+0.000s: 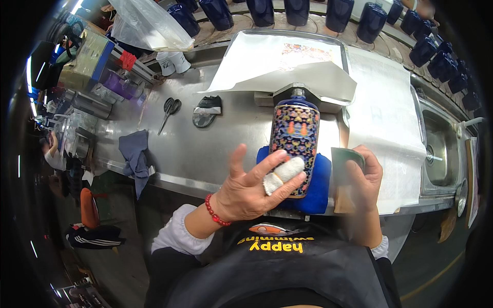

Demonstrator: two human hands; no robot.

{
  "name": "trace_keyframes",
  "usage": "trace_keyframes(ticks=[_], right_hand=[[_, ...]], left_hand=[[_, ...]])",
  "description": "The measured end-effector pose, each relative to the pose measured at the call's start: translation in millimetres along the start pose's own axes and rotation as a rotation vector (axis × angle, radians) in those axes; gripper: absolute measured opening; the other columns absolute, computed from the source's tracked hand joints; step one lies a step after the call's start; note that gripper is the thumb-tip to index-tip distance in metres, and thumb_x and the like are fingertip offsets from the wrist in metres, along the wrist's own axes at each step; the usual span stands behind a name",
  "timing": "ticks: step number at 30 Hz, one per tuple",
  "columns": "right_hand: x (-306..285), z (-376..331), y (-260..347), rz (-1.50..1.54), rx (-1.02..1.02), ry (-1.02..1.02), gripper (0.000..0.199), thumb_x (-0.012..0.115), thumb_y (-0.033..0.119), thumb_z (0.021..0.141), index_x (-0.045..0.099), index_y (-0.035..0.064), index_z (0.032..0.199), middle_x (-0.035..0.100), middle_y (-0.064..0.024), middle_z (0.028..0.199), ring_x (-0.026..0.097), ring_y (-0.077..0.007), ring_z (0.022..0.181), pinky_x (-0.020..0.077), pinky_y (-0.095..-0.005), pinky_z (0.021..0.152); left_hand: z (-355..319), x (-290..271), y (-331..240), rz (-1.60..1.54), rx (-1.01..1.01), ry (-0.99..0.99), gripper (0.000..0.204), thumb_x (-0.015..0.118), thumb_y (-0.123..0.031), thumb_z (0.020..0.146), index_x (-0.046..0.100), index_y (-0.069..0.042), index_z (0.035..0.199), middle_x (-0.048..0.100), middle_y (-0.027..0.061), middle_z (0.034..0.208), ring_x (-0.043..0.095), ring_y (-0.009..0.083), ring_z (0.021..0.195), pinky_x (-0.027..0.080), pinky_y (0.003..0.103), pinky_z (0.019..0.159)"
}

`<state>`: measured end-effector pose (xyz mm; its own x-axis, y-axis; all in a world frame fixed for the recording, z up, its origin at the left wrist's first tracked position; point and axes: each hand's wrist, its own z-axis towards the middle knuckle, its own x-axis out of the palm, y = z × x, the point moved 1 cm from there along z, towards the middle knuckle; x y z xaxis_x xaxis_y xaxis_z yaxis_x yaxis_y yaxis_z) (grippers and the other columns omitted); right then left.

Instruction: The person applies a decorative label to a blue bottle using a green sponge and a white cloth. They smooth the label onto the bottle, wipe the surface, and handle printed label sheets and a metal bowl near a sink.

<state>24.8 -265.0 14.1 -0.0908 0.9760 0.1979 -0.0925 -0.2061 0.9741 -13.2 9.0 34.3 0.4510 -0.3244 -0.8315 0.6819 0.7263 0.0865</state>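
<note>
A dark blue bottle covered in a colourful pattern (pixel 295 128) lies on its back in front of me, its neck resting against a dark support (pixel 287 92). Under its lower end is a bright blue cloth (pixel 321 179). My left hand (pixel 251 187) is over the bottle's lower part with its fingers spread, one of them wrapped in white cloth (pixel 285 174); whether the fingertips press on the glass is hard to tell. To the right of the bottle, and apart from it, my right hand (pixel 370 179) pinches a thin green scraper (pixel 346 160) between thumb and fingers.
Scissors (pixel 169 112), a black-and-grey pad (pixel 207 111) and a grey-blue cloth (pixel 135 154) lie on the steel bench to the left. Behind the bottle, white sheets fill a tray (pixel 246 56). A sink (pixel 440 149) is at the right; blue bottles (pixel 298 11) line the far belt.
</note>
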Motion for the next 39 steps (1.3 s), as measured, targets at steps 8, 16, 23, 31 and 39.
trace_keyframes(ticks=[8,16,23,31,39], right_hand=[[19,2,-8,0.151,0.186,0.017,0.013,0.070,0.009,0.096,0.064,0.0002,0.103,0.063,0.0000,0.094,0.057,-0.0063,0.084,0.0479,-0.0215,0.077],[16,3,-12,0.095,0.186,-0.002,0.013,0.069,0.011,0.097,0.063,0.0011,0.105,0.067,-0.0004,0.095,0.059,-0.0050,0.086,0.0493,-0.0210,0.077],[14,17,1,-0.140,-0.011,-0.019,0.018,0.065,0.011,0.100,0.062,-0.0013,0.112,0.067,-0.0025,0.092,0.060,-0.0070,0.080,0.0499,-0.0233,0.070],[30,43,10,-0.603,-0.448,0.070,0.032,0.062,0.002,0.098,0.059,-0.0030,0.130,0.068,-0.0180,0.111,0.065,-0.0245,0.090,0.0530,-0.0335,0.078],[29,38,9,-0.610,-0.389,0.031,0.042,0.059,-0.005,0.095,0.057,-0.0019,0.137,0.066,-0.0188,0.122,0.065,-0.0291,0.108,0.0528,-0.0369,0.091]], left_hand=[[37,8,41,-0.395,-0.023,0.029,0.070,0.035,-0.072,0.098,0.065,-0.023,0.137,0.068,0.0020,0.130,0.042,0.0261,0.141,0.002,0.060,0.124],[63,35,81,-0.506,-0.018,-0.011,0.058,0.041,-0.061,0.103,0.068,-0.021,0.135,0.066,0.0071,0.128,0.048,0.0251,0.133,0.004,0.052,0.126],[58,35,74,-0.527,-0.248,-0.178,0.061,0.043,-0.059,0.103,0.070,-0.010,0.129,0.069,0.0074,0.125,0.050,0.0281,0.126,0.015,0.051,0.123],[63,35,70,-0.408,-0.180,-0.116,0.060,0.051,-0.061,0.099,0.071,-0.013,0.127,0.068,0.0074,0.126,0.050,0.0288,0.125,0.016,0.053,0.121],[65,32,61,-0.381,-0.177,-0.108,0.067,0.049,-0.064,0.098,0.067,-0.010,0.133,0.066,0.0082,0.129,0.048,0.0287,0.126,0.014,0.055,0.121]])
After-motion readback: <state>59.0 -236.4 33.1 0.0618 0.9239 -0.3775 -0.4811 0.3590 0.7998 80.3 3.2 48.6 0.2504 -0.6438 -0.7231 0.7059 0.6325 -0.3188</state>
